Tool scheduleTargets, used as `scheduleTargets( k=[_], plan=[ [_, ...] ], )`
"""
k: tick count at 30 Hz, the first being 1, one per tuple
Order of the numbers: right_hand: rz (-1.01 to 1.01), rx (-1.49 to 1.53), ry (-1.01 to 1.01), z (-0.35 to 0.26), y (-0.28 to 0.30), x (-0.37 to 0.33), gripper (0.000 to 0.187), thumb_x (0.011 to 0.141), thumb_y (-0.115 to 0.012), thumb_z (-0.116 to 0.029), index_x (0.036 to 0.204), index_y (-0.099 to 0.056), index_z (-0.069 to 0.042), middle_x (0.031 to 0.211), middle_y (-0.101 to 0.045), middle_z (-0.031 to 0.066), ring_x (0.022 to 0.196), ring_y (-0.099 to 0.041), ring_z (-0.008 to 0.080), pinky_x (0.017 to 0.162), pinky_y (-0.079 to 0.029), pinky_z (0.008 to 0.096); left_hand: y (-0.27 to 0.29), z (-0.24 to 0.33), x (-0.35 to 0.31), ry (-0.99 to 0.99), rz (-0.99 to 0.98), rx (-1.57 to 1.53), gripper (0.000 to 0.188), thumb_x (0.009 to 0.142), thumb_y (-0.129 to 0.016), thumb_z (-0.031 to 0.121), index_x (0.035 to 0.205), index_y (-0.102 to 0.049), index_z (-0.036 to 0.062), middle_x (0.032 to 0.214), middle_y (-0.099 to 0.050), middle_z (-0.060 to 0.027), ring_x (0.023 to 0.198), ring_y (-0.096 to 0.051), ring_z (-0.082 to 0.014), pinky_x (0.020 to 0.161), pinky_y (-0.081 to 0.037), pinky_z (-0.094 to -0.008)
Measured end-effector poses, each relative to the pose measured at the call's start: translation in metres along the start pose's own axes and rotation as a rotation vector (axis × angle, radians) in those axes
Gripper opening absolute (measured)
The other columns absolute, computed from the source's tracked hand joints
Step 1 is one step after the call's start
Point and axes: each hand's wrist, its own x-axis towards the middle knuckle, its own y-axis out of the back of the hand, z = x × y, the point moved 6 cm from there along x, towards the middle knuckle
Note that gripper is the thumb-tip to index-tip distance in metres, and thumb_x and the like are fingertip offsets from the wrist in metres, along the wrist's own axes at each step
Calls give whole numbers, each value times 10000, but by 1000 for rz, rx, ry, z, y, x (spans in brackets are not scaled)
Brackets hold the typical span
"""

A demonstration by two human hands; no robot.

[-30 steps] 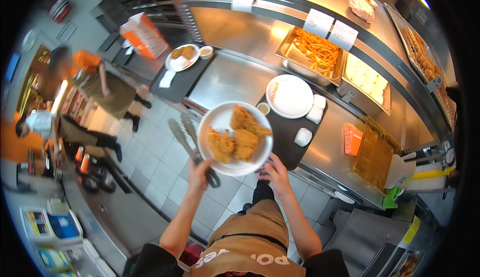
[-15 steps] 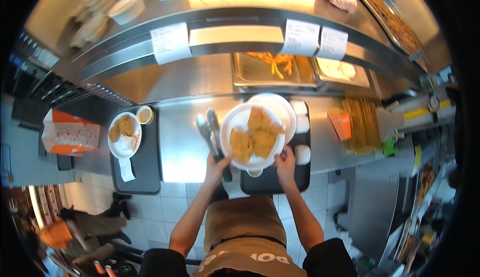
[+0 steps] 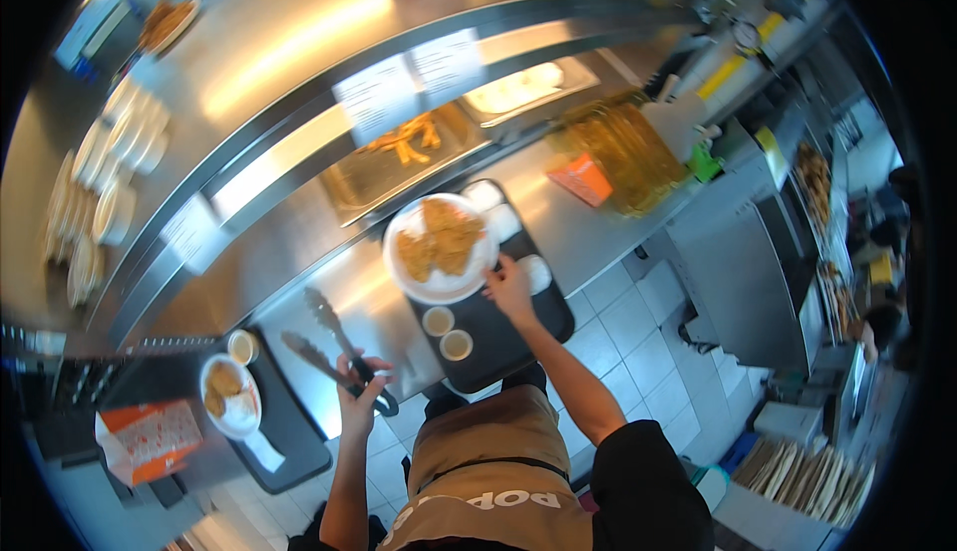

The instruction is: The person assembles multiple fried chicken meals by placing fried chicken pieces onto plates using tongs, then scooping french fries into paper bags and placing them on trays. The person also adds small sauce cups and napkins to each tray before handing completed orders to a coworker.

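My left hand [image 3: 361,390] is closed round the dark handles of metal tongs [image 3: 334,337], whose jaws are spread apart and hold nothing. With its fingers at the near right rim, my right hand [image 3: 508,290] grips a round white plate [image 3: 399,285]. Several pieces of breaded fried chicken [image 3: 440,242] lie on that plate, over the far part of a black tray [image 3: 491,337]. Two small cups [image 3: 438,321] stand on the tray, nearer to me. Along its right side sit small white round items [image 3: 534,273], whose kind I cannot make out.
On the left, a second black tray [image 3: 299,441] bears a plate of food [image 3: 231,392], a cup and a paper slip. An orange and white box [image 3: 150,441] stands beside it. Ahead, fries [image 3: 409,140] lie in a metal pan under a shelf with paper slips [image 3: 377,98].
The plate of chicken has gone from both hands to the right hand only, lower over the tray. My left hand has drawn away leftward with the tongs. The view has turned.
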Motion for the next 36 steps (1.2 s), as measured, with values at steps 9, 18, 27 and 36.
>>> scheduleTargets(
  k=[9,18,27,36],
  plan=[
    [-406,-205,449,-83,147,-45,790,778,-719,-167,1470,-340,-130,1172,-586,170,970,-638,292,833,-514,409,-302,-48,76,-124,-380,70,916,856,-748,271,1514,-164,13,1479,-359,-191,1427,-269,-286,1133,-271,-393],
    [44,-843,153,7,415,187,786,799,-683,-97,1464,-282,24,1364,-483,285,1209,-527,414,987,-458,473,-324,-146,111,-317,79,1393,668,740,-727,265,1353,-513,106,1307,-517,-233,1186,-506,-416,999,-422,-505],
    [-200,-529,731,-33,237,147,403,794,-640,-102,1184,-582,-19,1021,-605,211,969,-606,357,832,-491,435,-229,-52,66,-323,512,1047,620,851,-677,289,1426,-468,191,1395,-505,-158,1296,-484,-317,1043,-428,-425],
    [-836,-150,154,73,30,114,759,830,-663,-47,1487,-284,-65,967,-651,163,630,-614,214,495,-512,347,2,229,-90,-834,1184,726,145,856,-647,22,996,-677,5,802,-645,-31,731,-589,-79,640,-466,-238]
  ],
)
